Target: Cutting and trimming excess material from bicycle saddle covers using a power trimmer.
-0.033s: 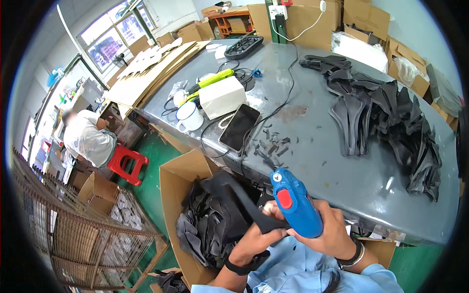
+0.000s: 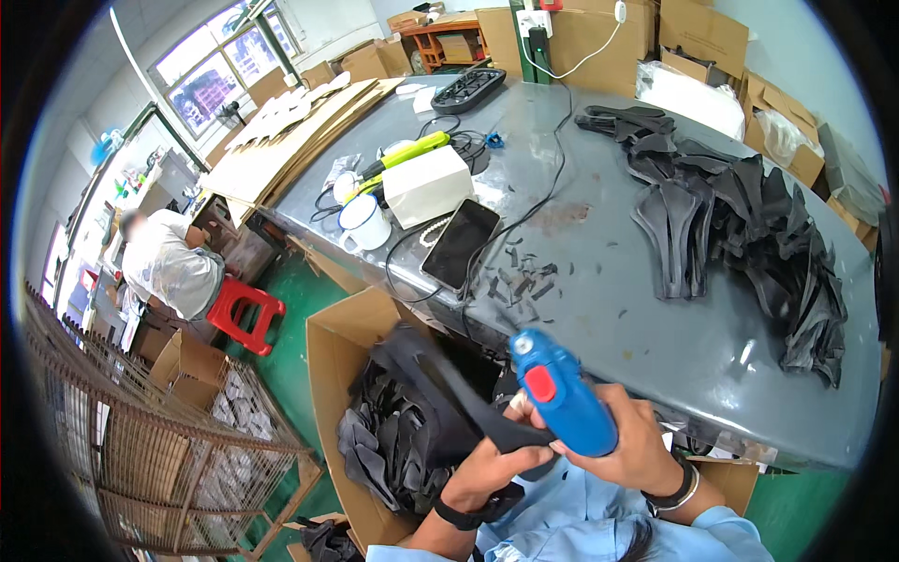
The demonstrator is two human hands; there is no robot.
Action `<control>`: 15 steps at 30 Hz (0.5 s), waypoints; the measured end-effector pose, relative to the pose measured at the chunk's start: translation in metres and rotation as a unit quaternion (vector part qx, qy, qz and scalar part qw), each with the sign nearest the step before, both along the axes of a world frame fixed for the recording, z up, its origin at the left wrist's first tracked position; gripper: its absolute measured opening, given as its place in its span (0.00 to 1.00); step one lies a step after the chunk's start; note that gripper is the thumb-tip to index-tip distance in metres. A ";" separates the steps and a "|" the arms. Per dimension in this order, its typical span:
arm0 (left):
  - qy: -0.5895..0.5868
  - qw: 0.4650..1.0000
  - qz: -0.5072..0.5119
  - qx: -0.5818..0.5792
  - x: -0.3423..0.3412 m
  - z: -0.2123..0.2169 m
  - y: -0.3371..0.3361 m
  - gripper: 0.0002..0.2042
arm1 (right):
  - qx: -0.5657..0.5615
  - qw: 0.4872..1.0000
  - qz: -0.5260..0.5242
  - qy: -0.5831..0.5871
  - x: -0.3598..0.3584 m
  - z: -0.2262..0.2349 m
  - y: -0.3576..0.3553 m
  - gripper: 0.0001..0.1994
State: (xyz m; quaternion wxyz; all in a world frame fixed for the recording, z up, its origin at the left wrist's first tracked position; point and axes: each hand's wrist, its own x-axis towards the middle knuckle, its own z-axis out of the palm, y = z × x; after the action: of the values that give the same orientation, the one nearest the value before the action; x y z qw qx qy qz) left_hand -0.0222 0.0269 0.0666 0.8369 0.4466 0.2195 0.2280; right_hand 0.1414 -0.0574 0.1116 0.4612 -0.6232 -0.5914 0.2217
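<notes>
Black moulded piece point(image 2: 459, 384) in the head view reaches over the cardboard box point(image 2: 330, 379) below the tabletop's point(image 2: 674, 375) near edge, one end pinched in your left hand point(image 2: 487, 471); your right hand point(image 2: 620, 436) is wrapped round a blue handheld power tool point(image 2: 571, 403). If the piece twists, the tool could slip and nick your left hand, so close by. Scraps point(image 2: 515, 286) lie near that edge, a heap of black pieces point(image 2: 749, 211) toward the tabletop's right edge. Beyond the green floor point(image 2: 292, 370), a co-worker point(image 2: 173, 267) sits at a red stool point(image 2: 223, 309).

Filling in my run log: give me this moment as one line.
left hand: holds black piece; right hand: holds blue tool; table: phone, dark pieces; nearby: cardboard box
</notes>
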 end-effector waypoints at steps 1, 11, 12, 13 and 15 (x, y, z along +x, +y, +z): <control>-0.048 0.998 0.026 -0.031 0.003 0.016 -0.004 0.29 | -0.010 0.999 0.032 0.002 0.001 -0.002 0.000 0.28; -0.201 0.854 0.470 0.092 0.011 0.011 0.047 0.19 | -0.023 0.985 0.172 -0.009 -0.002 -0.002 -0.012 0.27; -0.202 0.860 0.466 0.049 0.007 0.013 0.047 0.17 | -0.015 0.989 0.144 -0.034 -0.002 -0.001 -0.011 0.27; -0.179 0.851 0.493 0.026 0.008 0.018 0.042 0.15 | -0.029 0.989 0.111 -0.091 0.000 -0.002 -0.011 0.26; -0.175 0.866 0.461 0.083 0.002 0.022 0.038 0.16 | -0.042 0.990 0.086 -0.102 0.002 -0.005 -0.011 0.25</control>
State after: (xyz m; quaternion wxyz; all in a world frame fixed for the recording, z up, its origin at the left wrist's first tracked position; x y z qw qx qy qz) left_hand -0.0203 0.0645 0.0882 0.6210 0.3155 0.2299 0.6796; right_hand 0.1435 -0.0684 0.1061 0.3505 -0.6083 -0.6771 0.2206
